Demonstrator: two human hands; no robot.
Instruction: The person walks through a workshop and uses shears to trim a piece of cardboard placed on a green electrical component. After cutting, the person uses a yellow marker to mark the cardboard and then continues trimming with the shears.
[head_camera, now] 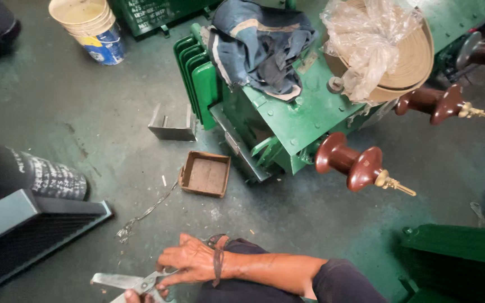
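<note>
Gripping scissors [136, 282], hands [189, 262] closed.

My 1 head camera looks steeply down from above, my hand [189, 262] close at the bottom edge, green transformer [287, 118] farther ahead.

One hand [189, 262] is in view at the bottom edge, palm down, knuckles up, fingers bent and reaching toward the left of frame. Its forearm runs in from the lower right, bare to a dark sleeve pushed up near the elbow. A dark band circles the wrist just behind the hand. The fingers close over the handles of a pair of metal scissors [124, 281], blades pointing away from the fingertips. Below those fingers, one fingertip of a second hand [132, 296] shows at the frame edge; its pose cannot be judged. Which hand is left or right cannot be confirmed.
</note>
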